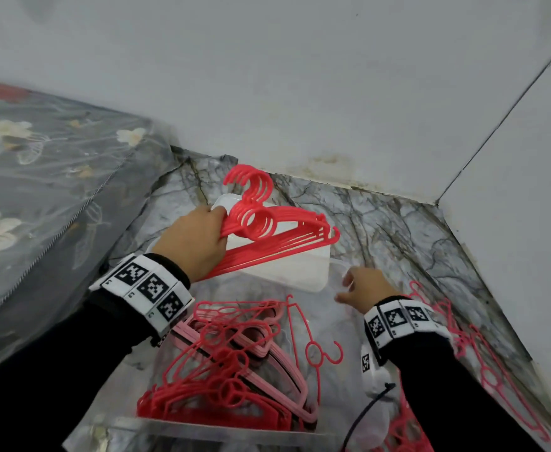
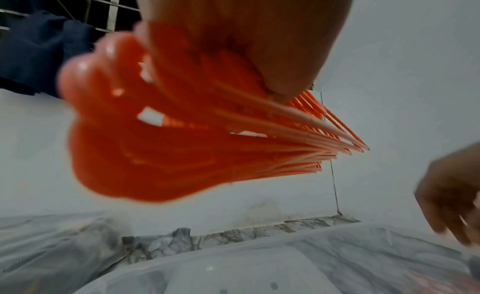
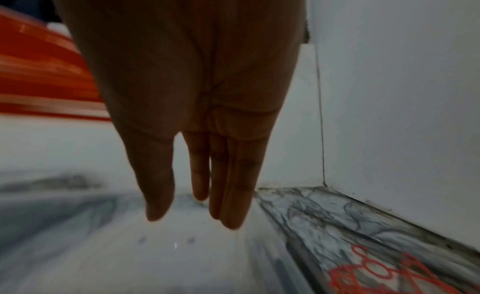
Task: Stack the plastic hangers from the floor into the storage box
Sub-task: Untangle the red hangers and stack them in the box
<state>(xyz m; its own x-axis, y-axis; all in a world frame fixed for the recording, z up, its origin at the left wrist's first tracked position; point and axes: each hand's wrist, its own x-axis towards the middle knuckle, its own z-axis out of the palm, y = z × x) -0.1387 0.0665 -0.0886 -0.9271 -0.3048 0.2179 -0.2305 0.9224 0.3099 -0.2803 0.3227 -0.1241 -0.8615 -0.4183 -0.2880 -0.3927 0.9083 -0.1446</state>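
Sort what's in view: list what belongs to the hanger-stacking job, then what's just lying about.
Job:
- red hanger bundle held in the left hand
- clear storage box with hangers already inside
- loose hangers on the floor
- right hand, empty

Lying about:
- white lid
- floral zipped bag

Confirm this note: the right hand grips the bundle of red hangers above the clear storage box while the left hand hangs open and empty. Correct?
Hands are swapped. In the head view the left hand grips the bundle of red hangers above the clear storage box; the right hand hangs open and empty.
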